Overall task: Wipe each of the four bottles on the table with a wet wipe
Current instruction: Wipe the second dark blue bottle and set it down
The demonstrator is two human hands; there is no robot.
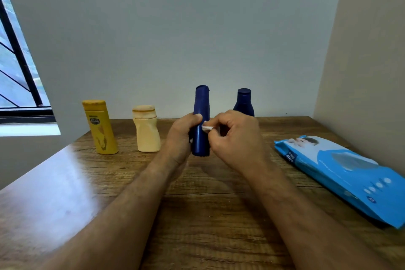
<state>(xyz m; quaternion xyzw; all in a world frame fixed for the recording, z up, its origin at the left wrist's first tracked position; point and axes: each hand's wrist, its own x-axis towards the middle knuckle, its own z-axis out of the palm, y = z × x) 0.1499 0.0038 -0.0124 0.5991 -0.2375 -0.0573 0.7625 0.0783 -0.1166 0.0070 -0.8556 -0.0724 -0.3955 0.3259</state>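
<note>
Navy plastic, the tall blue bottle (201, 120) stands upright, lifted just above the table (208, 215), its lower half inside the left hand's (183, 136) curled grip. Against the bottle's right side, the right hand (232, 136) pinches a small white wipe (206, 128). Behind that bottle to the right stands another navy bottle (244, 102); left of it, the cream bottle (146, 131) and yellow bottle (100, 127).
</note>
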